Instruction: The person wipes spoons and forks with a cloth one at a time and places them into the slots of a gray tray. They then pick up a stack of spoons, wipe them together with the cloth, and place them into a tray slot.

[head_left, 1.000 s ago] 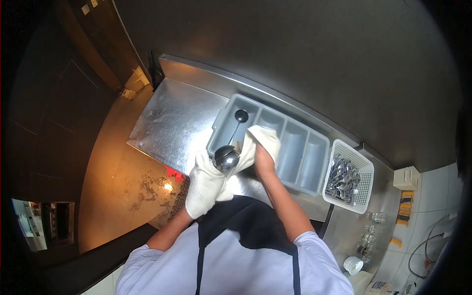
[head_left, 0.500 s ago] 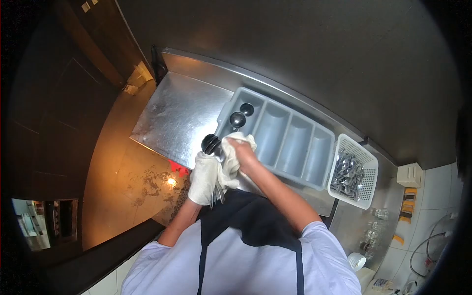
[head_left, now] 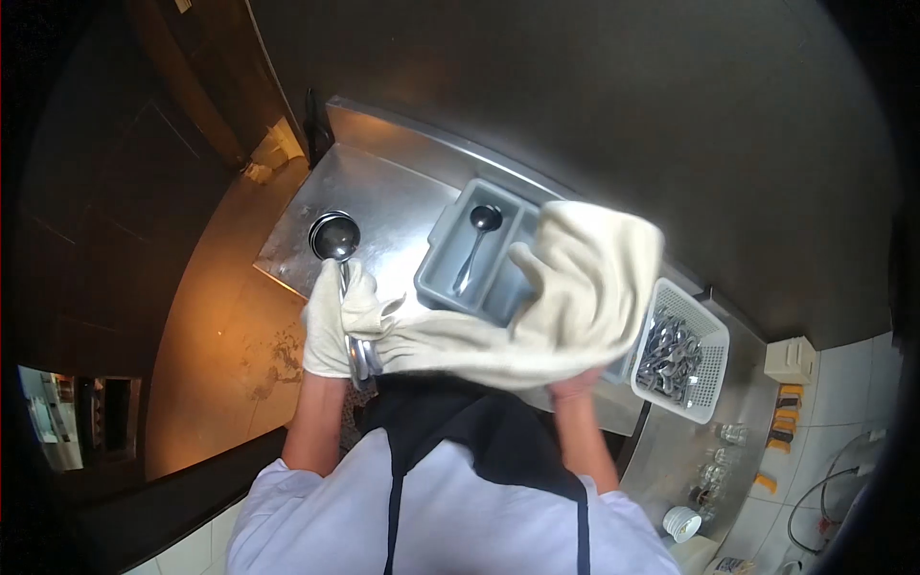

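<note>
My left hand point(head_left: 328, 321), in a white glove, is closed around the handles of a stack of ladles point(head_left: 337, 237). Their round dark bowls are nested together and stick out beyond my fingers over the steel counter. A cream cloth point(head_left: 585, 287) stretches from my left hand across to the right, its far end billowing up over the tray. My right hand point(head_left: 575, 381) grips the cloth from below; most of its fingers are hidden behind the fabric. Another ladle point(head_left: 485, 219) lies in the leftmost compartment of the grey divided tray point(head_left: 433, 261).
A white perforated basket point(head_left: 711, 372) full of small metal cutlery stands right of the tray. Farther right are glasses point(head_left: 733, 434) and a stack of white dishes point(head_left: 681, 523). A dark wall point(head_left: 671, 115) rises behind the steel counter point(head_left: 383, 187).
My left hand has moved left and up with the ladles. The cloth, bunched near the ladles before, is now spread wide as my right hand swings right. One ladle instead of two shows in the tray.
</note>
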Tool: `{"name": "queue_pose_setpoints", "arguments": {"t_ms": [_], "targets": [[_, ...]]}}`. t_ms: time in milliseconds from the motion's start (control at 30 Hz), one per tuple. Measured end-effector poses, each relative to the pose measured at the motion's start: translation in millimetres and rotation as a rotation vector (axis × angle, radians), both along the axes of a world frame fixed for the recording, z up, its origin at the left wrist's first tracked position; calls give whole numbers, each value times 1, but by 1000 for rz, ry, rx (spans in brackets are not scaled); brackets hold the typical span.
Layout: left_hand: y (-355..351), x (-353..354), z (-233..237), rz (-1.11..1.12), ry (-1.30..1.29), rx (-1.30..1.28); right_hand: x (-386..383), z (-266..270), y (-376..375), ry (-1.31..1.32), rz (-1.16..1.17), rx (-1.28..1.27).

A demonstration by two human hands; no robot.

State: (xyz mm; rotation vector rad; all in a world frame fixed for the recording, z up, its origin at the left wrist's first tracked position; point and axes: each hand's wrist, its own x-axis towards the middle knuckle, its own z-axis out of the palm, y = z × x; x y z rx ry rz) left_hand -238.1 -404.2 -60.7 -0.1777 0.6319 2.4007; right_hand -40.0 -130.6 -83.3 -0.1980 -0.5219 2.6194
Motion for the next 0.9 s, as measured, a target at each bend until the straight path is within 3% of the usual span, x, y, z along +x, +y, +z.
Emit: {"name": "queue_pose_setpoints", "arguments": {"t_ms": [67,100,133,167,200,233,300,433,567,633,733,767,833,867,900], "targets": [[12,-4,19,79,-125,-188,-4,-38,-9,-126,9,38],[16,-6,12,77,-58,-292,-2,-44,-3,-142,23,149],[23,-2,20,73,3,-406,-4,-39,1,-170,34,304],[17,8,35,-162,-3,-375,-8,-33,11,-221,12,544],[25,-2,-10,-91,46,-380,-12,-19,16,-281,-28,811],[33,9,7,-128,183,-550,-15,-5,20,-336,-72,1048],[55,22,12,-168,-41,-483,-29,9,18,-378,-121,1304],[57,30,-18,-585,183,-215,-62,15,-16,-345,-114,1397],[78,46,-27,-497,642,-608,-92,11,-38,-327,-102,1389],[78,39,-29,-325,1300,-883,-95,12,-41,-328,-87,1394],[71,40,-46,-293,1509,-1052,-97,14,-45,-321,-54,1427],[73,40,-40,-204,1696,-1080,-96,16,-45,-319,-34,1437],[69,42,-47,-306,1310,-851,-96,21,-46,-311,7,1457],[66,46,-64,-451,736,-579,-97,24,-46,-304,33,1468],[64,46,-68,-474,555,-487,-97,28,-46,-295,61,1484]]}}
